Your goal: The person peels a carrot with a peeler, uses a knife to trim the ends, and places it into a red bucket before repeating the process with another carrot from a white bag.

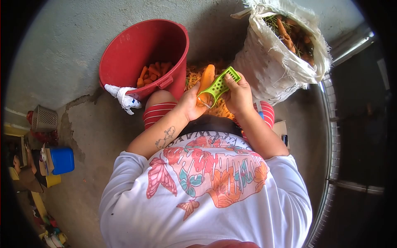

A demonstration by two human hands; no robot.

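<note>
My left hand (191, 103) is closed around a carrot (207, 77), whose tip points up and away from me. A bright green peeler (218, 88) with holes in its handle is gripped in my right hand (240, 94), thumb on top. Its blade end lies against or just over the lower part of the carrot; exact contact I cannot make out. Beneath both hands is a heap of orange peelings (220, 108). The carrot's lower end is partly covered by my left fingers and the peeler.
A red tub (185, 76) with cut carrots (154, 73) inside stands at the left, a white cloth (123, 97) tied to its rim. At the right is a white sack (264, 62) of unpeeled carrots (285, 35). A blue container (63, 160) sits far left.
</note>
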